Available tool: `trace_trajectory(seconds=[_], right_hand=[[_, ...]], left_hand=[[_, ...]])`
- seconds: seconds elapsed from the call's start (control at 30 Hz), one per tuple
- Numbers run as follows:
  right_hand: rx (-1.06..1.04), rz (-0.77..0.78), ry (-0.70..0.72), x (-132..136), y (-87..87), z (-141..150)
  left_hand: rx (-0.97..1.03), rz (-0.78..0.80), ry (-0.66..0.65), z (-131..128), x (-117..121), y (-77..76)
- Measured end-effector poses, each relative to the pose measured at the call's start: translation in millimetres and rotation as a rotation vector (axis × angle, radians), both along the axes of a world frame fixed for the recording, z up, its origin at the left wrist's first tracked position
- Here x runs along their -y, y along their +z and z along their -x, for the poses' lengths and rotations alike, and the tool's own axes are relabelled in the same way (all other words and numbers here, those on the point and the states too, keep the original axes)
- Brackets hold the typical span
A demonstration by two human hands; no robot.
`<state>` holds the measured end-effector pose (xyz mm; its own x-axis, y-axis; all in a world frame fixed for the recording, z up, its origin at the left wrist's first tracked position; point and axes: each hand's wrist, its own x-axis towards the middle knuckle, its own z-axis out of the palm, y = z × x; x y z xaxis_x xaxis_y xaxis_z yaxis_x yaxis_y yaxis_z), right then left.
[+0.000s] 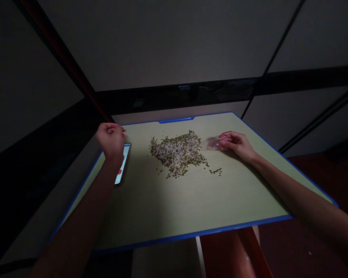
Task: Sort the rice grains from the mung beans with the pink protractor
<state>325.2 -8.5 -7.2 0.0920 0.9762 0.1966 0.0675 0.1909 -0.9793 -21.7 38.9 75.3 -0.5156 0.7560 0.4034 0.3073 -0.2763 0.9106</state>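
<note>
Green-flecked grains (pixel 178 152), perhaps rice, lie between hands (pixel 109 139) (pixel 240 146).

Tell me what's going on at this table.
A person's right hand holds a see-through thing, too blurred to name, just right of a spread-out heap of small green and pale bits on a blue-edged table. The left hand is curled near a lit phone; whether it holds anything is hidden.
</note>
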Motion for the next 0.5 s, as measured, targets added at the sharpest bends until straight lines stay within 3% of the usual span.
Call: trace_trajectory(seconds=[0.1,0.13,0.3,0.5], right_hand=[[-0.031,0.031,0.101,3.7,2.1,2.6],[-0.043,0.039,0.129,4.5,3.0,3.5],[-0.045,0.072,0.177,7.0,6.3,5.0],[0.020,0.109,0.225,9.9,8.4,3.9]], left_hand=[[-0.070,0.028,-0.139,-2.8,8.5,-12.3],[-0.069,0.018,-0.101,-3.3,12.3,-16.4],[-0.197,0.150,-0.218,0.9,30.1,-35.6],[-0.174,0.259,-0.261,10.4,36.2,-55.8]])
